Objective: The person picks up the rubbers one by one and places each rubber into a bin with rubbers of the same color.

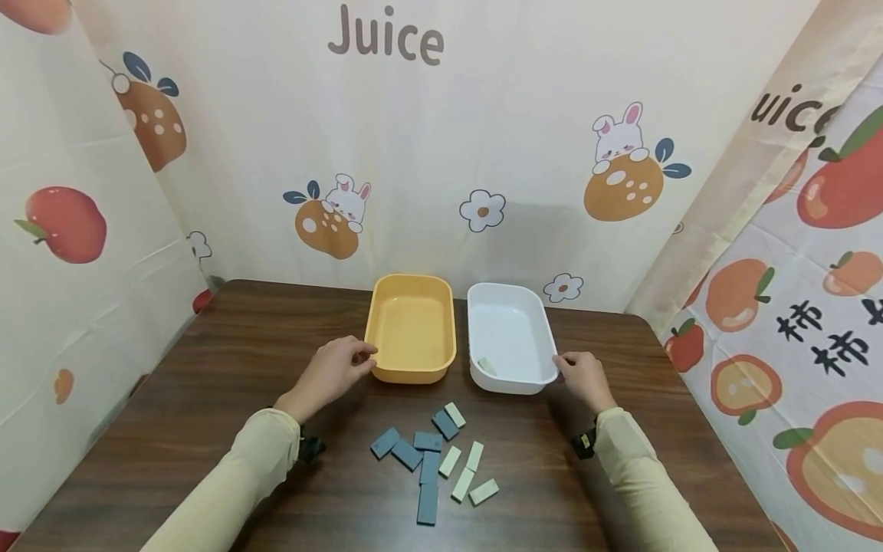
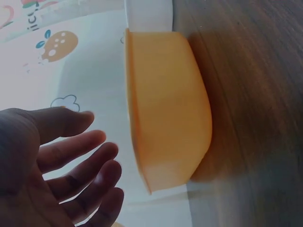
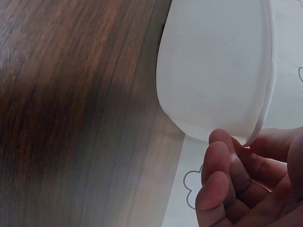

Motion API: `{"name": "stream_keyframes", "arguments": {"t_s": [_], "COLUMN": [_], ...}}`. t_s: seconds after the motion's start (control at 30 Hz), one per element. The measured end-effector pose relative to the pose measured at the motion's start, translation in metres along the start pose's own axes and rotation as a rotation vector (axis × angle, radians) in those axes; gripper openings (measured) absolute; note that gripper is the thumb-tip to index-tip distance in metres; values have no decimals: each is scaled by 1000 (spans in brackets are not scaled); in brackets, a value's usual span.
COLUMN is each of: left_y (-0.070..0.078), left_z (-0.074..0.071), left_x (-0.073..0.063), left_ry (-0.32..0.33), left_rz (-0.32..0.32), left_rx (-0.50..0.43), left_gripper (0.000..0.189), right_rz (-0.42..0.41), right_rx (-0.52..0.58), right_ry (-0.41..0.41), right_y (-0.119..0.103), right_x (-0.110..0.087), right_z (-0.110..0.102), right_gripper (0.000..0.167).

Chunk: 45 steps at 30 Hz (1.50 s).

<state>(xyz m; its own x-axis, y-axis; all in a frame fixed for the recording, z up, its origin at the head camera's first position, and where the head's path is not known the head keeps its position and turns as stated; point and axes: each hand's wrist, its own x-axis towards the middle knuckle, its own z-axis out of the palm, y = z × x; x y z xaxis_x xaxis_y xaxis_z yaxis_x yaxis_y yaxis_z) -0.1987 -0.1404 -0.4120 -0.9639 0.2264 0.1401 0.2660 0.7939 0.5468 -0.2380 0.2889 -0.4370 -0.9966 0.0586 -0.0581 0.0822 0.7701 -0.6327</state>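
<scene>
A yellow plastic tub stands at the back of the table. My left hand is beside its near left corner; in the left wrist view that hand has loosely bent fingers, a gap away from the tub's side. To the right stands a white tub with one pale green block inside. My right hand pinches its near right rim; in the right wrist view the thumb meets the rim, and the fingers curl by the white wall.
Several dark blue-grey blocks lie on the wooden table before the tubs. Several pale green blocks lie just right of them. A printed curtain hangs behind the table and along both sides.
</scene>
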Motion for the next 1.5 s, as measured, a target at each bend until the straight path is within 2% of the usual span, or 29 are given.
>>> {"name": "stream_keyframes", "arguments": {"t_s": [0.2, 0.37, 0.5, 0.8, 1.1, 1.27, 1.5], "left_y": [9, 12, 12, 10, 12, 11, 11], "left_z": [-4, -2, 3, 15, 24, 26, 26], "left_x": [-4, -7, -8, -13, -15, -19, -21], "left_ry": [-81, -129, -155, -226, -315, -374, -423], "left_rz": [10, 22, 21, -36, 10, -1, -17], "left_rx": [11, 15, 14, -1, 35, 50, 37], "left_gripper": [23, 22, 24, 24, 29, 33, 39], "right_rz": [4, 0, 8, 12, 26, 33, 30], "right_rx": [-2, -1, -7, 1, 6, 26, 12], "right_ry": [8, 5, 6, 0, 9, -4, -3], "right_y": [-1, -2, -2, 1, 4, 3, 0], "right_x": [1, 1, 1, 0, -4, -4, -2], "right_z": [0, 0, 1, 2, 1, 2, 2], "right_gripper": [34, 36, 35, 34, 34, 35, 35]}}
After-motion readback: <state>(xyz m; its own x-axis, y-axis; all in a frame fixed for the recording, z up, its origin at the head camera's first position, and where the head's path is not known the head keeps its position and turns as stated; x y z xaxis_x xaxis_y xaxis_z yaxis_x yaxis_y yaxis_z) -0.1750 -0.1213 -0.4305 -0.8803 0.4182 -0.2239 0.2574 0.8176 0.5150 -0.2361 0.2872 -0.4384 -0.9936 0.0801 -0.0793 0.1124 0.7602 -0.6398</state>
